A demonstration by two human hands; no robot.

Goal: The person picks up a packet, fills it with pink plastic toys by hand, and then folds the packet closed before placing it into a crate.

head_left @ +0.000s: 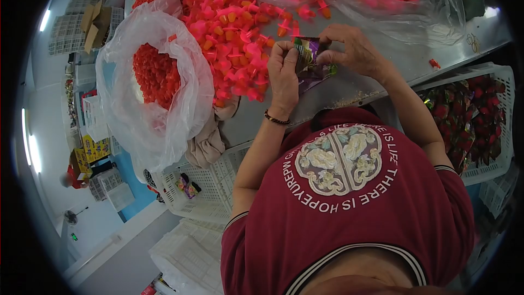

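Observation:
My left hand [283,71] pinches the left edge of a small printed packet [307,52] in dark, purple and green, just above the table's front edge. On the packet's right side, my right hand [352,49] has its thumb and curled fingers at the edge; the fingertips are partly hidden. Another purple packet [312,81] seems to lie on the table just under the hands. Left of my left hand spreads a heap of pink and red pacifier-shaped pieces [234,38] with orange tips.
A clear plastic bag [191,71] of small red pieces [155,76] stands at the left. More pink pieces lie in plastic sheeting [382,16] at the back. At right, a white crate [505,125] holds filled packets [469,114]. Another crate [204,186] sits below the table's left side.

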